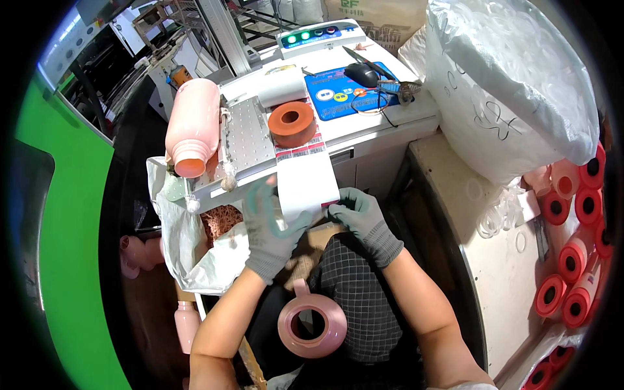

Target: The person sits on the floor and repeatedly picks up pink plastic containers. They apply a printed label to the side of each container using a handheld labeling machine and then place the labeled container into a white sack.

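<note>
big plastic sack: clear, stuffed with white rings, 2 o'clock, leaning over the table's right end.
table: white machine top, 12 o'clock; carries blue mat, mouse, control panel with green lights.
white woven bag: hangs open below the table's left edge, 9 o'clock of the hands, near the left wrist.
perforated metal plate: on the table, just left of the label roll.
pink bottle: lying on its side at 10 o'clock, mouth toward camera, beside the plate.
red-orange rolls: stacked at 3–4 o'clock, well apart from the hands.
label strip: white, runs from the orange roll down over the table edge, between both hands.
pink tape roll: 6 o'clock, in the lap, untouched.
left hand: grey glove, fingers closed on the strip's left edge.
right hand: grey glove, pinching the strip's lower right corner.
</note>
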{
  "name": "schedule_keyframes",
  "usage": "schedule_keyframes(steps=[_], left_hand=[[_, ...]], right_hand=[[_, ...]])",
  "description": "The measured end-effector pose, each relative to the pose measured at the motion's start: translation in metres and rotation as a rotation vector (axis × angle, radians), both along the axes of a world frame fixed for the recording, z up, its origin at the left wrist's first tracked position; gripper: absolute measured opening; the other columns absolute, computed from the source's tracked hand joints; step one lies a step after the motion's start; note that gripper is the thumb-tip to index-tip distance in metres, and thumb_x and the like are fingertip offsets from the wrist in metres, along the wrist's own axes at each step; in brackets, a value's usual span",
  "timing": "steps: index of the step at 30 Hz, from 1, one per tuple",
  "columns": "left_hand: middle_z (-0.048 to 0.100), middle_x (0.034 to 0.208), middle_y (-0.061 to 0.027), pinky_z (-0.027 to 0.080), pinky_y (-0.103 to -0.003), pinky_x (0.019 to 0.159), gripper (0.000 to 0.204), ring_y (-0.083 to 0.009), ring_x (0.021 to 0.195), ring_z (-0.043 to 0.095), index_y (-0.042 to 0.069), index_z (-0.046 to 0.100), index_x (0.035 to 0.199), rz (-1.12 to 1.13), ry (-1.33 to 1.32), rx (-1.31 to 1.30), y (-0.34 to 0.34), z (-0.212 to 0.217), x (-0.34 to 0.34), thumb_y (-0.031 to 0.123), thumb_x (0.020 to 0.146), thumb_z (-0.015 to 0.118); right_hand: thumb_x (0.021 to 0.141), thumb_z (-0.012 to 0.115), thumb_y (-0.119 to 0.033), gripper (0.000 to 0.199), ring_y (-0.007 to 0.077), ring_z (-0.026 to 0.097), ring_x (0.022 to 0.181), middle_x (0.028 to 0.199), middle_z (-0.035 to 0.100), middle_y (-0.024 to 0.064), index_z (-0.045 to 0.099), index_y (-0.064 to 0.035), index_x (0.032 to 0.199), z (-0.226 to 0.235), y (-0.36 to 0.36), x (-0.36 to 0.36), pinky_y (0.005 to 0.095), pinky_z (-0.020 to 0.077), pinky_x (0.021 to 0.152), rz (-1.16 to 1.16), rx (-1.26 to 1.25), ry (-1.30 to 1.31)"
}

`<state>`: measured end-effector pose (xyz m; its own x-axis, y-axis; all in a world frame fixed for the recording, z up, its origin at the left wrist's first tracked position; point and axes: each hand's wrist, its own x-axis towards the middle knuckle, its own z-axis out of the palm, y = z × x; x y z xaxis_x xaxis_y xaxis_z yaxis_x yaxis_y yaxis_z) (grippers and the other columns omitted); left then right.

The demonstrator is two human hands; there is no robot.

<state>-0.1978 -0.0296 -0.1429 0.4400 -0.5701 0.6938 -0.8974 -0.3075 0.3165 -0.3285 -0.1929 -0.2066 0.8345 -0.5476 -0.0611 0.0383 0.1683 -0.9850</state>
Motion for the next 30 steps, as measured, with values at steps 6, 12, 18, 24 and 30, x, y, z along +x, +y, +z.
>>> schedule_keyframes(steps=[6,12,18,24,30], left_hand=[[0.066,0.107,-0.0001,0.041,-0.056,0.110,0.026,-0.0279,0.113,0.059,0.017,0.068,0.097,-0.273,-0.252,0.176,-0.030,0.010,0.002,0.027,0.078,0.082],[0.067,0.104,-0.0015,0.041,-0.054,0.110,0.018,-0.0284,0.109,0.061,0.013,0.069,0.090,-0.358,-0.197,0.174,-0.019,0.014,-0.002,0.019,0.079,0.081],[0.069,0.103,-0.0075,0.056,-0.039,0.084,0.019,-0.0280,0.089,0.067,0.004,0.074,0.094,-0.020,0.942,-0.209,0.086,-0.025,-0.059,0.013,0.079,0.081],[0.075,0.089,-0.0098,0.058,-0.034,0.078,0.019,-0.0192,0.087,0.072,0.000,0.073,0.097,-0.318,1.188,-0.282,0.120,-0.012,-0.158,0.015,0.088,0.081],[0.076,0.099,-0.0090,0.059,-0.041,0.082,0.021,-0.0295,0.092,0.074,0.007,0.076,0.106,-0.716,0.607,-0.058,0.140,0.013,-0.200,0.013,0.086,0.079]], right_hand=[[0.093,0.063,0.003,0.032,0.0113,0.068,0.090,0.102,0.072,0.0087,0.065,0.0071,0.124,0.011,0.009,-0.008,0.0269,0.0575,0.081,-0.012,0.281,-0.104],[0.093,0.064,0.001,0.043,0.0129,0.068,0.094,0.112,0.071,0.0108,0.059,0.0076,0.135,0.014,0.013,-0.011,0.0266,0.0561,0.084,0.075,0.454,-0.145],[0.105,0.060,-0.016,0.031,0.0148,0.058,0.070,0.093,0.064,0.0102,0.058,0.0030,0.129,0.053,0.048,-0.109,0.0255,0.0442,0.063,-0.199,0.486,-0.147],[0.110,0.047,-0.045,0.061,0.0238,0.077,0.086,0.108,0.075,0.0183,0.049,0.0031,0.148,0.059,0.094,-0.272,0.0324,0.0646,0.073,0.352,0.843,0.512],[0.101,0.068,-0.024,0.075,0.0246,0.053,0.139,0.151,0.055,0.0157,0.032,0.0033,0.161,0.057,0.172,-0.287,0.0389,0.0430,0.117,0.099,0.829,0.301]])
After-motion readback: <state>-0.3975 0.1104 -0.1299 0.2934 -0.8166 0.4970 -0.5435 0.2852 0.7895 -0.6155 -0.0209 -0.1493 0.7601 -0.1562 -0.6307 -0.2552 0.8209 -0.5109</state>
